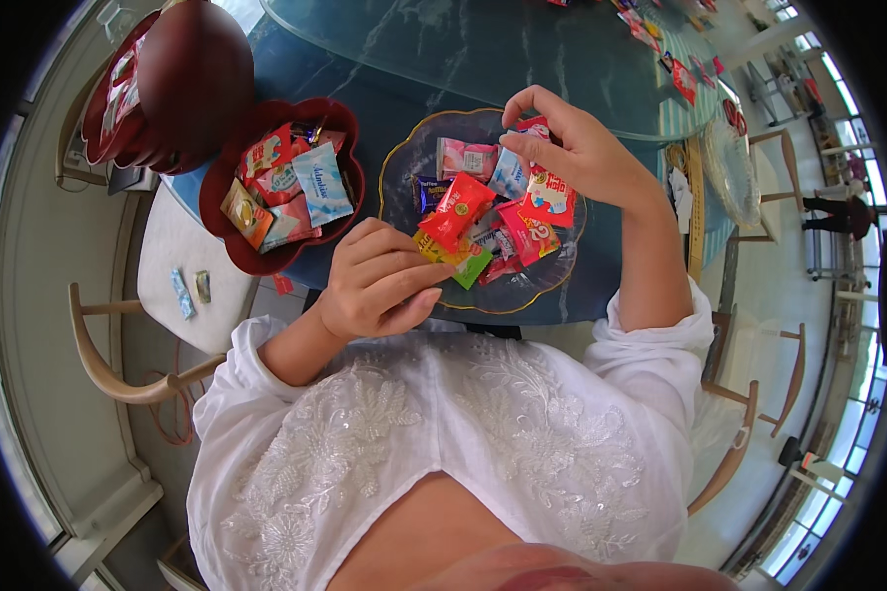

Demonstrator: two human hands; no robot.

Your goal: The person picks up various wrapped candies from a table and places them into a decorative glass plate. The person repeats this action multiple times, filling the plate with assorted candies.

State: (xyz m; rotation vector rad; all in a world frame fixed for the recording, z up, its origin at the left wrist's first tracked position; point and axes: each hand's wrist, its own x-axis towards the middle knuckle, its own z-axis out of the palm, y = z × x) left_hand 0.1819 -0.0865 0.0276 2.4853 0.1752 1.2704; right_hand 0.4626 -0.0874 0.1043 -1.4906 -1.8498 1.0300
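A clear, scalloped plate with a gold rim [539, 297] lies before me, heaped with wrapped sweets. My left hand [384, 277] is at the plate's near left edge, fingers loosely curled, its index fingertip by a yellow-and-green wrapped sweet [452, 258]. Over the far right of the plate is my right hand [573, 144], thumb and index finger apart around a gap. Red wrapped sweets [549, 196] lie just below it. Left of the plate, a dark red flower-shaped bowl [347, 125] holds several wrapped sweets, among them a light blue packet [322, 183].
Behind the plate is a raised glass turntable [443, 48] with scattered sweets [682, 80]. More red bowls [100, 137] are stacked far left. Red-handled scissors [735, 117] and clear plates [732, 177] are at right. Two sweets lie on a chair's white seat [181, 255]. A person [841, 214] stands far off.
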